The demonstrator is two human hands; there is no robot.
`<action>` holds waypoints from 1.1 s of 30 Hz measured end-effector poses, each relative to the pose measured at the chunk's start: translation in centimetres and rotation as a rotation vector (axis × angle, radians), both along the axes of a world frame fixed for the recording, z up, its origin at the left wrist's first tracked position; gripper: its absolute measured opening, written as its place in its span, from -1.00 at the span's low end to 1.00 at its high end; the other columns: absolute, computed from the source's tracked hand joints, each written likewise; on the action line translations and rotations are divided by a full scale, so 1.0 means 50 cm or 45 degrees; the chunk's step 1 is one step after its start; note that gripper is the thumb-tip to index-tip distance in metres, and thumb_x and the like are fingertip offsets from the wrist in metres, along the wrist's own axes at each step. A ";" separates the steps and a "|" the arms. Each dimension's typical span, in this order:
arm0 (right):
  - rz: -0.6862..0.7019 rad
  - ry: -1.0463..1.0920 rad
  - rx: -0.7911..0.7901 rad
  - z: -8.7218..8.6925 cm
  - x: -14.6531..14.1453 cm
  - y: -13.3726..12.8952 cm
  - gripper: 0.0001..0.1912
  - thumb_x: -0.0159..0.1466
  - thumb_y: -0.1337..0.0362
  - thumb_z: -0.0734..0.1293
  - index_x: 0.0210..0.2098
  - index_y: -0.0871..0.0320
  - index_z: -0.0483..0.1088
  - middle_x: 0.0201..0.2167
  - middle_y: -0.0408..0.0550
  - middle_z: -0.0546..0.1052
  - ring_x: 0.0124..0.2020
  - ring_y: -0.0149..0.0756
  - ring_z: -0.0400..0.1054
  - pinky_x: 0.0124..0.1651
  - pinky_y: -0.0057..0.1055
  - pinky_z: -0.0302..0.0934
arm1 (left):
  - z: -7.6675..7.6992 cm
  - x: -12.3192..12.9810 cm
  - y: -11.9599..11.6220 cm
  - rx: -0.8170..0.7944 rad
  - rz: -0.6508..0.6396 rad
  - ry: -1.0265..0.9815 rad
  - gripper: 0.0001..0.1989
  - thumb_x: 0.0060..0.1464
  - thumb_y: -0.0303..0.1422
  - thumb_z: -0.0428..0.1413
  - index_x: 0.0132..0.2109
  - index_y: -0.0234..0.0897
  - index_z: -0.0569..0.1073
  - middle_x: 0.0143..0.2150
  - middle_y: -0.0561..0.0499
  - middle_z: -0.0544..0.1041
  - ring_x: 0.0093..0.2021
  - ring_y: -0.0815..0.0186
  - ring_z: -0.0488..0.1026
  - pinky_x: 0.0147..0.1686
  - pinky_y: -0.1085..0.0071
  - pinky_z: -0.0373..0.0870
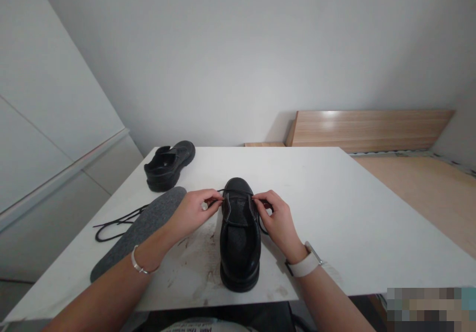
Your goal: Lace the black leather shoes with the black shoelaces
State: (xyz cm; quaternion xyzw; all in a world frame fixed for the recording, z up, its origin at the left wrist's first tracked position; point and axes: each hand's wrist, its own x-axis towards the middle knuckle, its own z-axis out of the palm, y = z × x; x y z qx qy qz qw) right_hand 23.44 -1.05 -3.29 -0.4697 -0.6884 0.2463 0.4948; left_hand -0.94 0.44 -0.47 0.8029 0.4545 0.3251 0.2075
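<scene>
A black leather shoe [240, 252] stands on the white table in front of me, its toe pointing away and its heel towards me. A black shoelace [238, 191] runs across the front of its tongue. On the shoe's left side my left hand [197, 207] pinches the lace between thumb and fingertips. My right hand [274, 218] does the same on the right side, close to the eyelets. Part of the lace hangs loose below my right fingers. The very ends of the lace are hard to make out.
A second black shoe [163, 168] lies at the table's far left corner. Nearer, a grey felt insole [148, 225] lies partly under my left forearm, beside a loose black lace [107, 228]. Dirt smudges mark the white table [316, 188]. A wooden headboard [364, 128] stands beyond it.
</scene>
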 end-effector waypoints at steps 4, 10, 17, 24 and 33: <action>-0.001 0.000 -0.008 0.000 0.000 0.000 -0.83 0.36 0.27 0.27 -0.22 0.14 0.50 -0.29 -0.03 0.51 -0.27 -0.31 0.44 -0.19 -0.37 0.37 | -0.008 0.007 0.000 0.030 0.048 -0.019 -0.85 0.22 -0.34 0.11 -0.19 -0.24 0.57 -0.32 0.02 0.62 -0.36 0.31 0.50 -0.31 0.46 0.38; -0.002 -0.008 -0.016 -0.001 0.000 0.001 -0.84 0.36 0.28 0.26 -0.21 0.14 0.50 -0.28 -0.03 0.51 -0.26 -0.31 0.43 -0.18 -0.37 0.36 | -0.005 0.001 0.000 0.014 -0.019 0.054 -0.85 0.24 -0.35 0.10 -0.22 -0.26 0.55 -0.31 0.02 0.61 -0.32 0.30 0.51 -0.28 0.45 0.36; -0.011 -0.009 0.004 -0.005 -0.001 0.003 -0.84 0.36 0.28 0.27 -0.22 0.14 0.50 -0.30 -0.04 0.51 -0.27 -0.32 0.42 -0.20 -0.38 0.35 | 0.000 -0.004 -0.001 -0.044 -0.063 0.071 -0.85 0.24 -0.38 0.09 -0.25 -0.28 0.54 -0.34 0.04 0.58 -0.34 0.34 0.49 -0.28 0.47 0.33; -0.009 -0.006 0.003 -0.007 0.000 0.005 -0.85 0.36 0.29 0.27 -0.22 0.14 0.50 -0.29 -0.05 0.51 -0.26 -0.32 0.42 -0.19 -0.38 0.35 | 0.007 0.001 -0.001 -0.163 -0.044 -0.057 -0.87 0.22 -0.38 0.10 -0.25 -0.29 0.54 -0.34 0.03 0.60 -0.34 0.34 0.48 -0.29 0.47 0.34; -0.002 0.002 0.007 -0.009 0.001 0.006 -0.85 0.36 0.29 0.27 -0.22 0.13 0.50 -0.30 -0.06 0.50 -0.27 -0.34 0.42 -0.20 -0.40 0.34 | -0.001 0.008 0.003 -0.075 0.020 -0.093 -0.90 0.21 -0.41 0.13 -0.23 -0.27 0.55 -0.31 0.05 0.63 -0.31 0.33 0.53 -0.25 0.46 0.38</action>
